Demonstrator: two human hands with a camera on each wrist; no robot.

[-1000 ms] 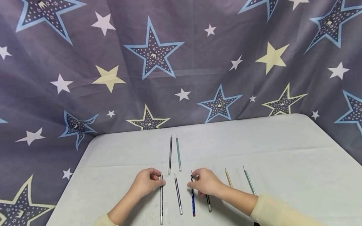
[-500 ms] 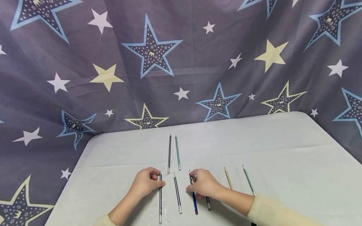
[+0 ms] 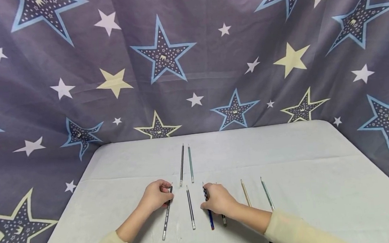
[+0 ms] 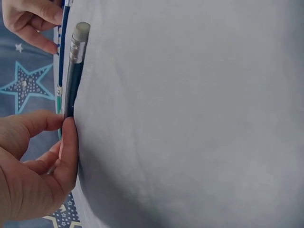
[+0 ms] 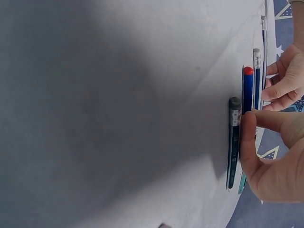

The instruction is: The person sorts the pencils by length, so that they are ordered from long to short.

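My left hand (image 3: 153,195) pinches a dark pencil (image 3: 166,221) near its pointed far end, and the eraser end slants toward me. In the left wrist view the pencil's grey eraser and metal band (image 4: 77,50) stick out past the fingers. A blue pencil with a red end (image 3: 211,220) is pinched between thumb and fingers of my right hand (image 3: 218,199). Between the hands lies another dark pencil (image 3: 191,210). Just right of the blue one, a dark pencil with an eraser (image 5: 233,147) lies partly under my right hand.
Farther back on the white-covered table (image 3: 287,148) lie a black pencil (image 3: 182,165) and a teal pencil (image 3: 191,164). To the right are a gold pencil (image 3: 245,192) and a green pencil (image 3: 267,193), the gold one partly behind my forearm. A star-patterned curtain (image 3: 190,68) hangs behind.
The left pencil's eraser end has swung left, so it now slants more. The blue pencil's red end has shifted slightly right. Both hands have stayed nearly in place.
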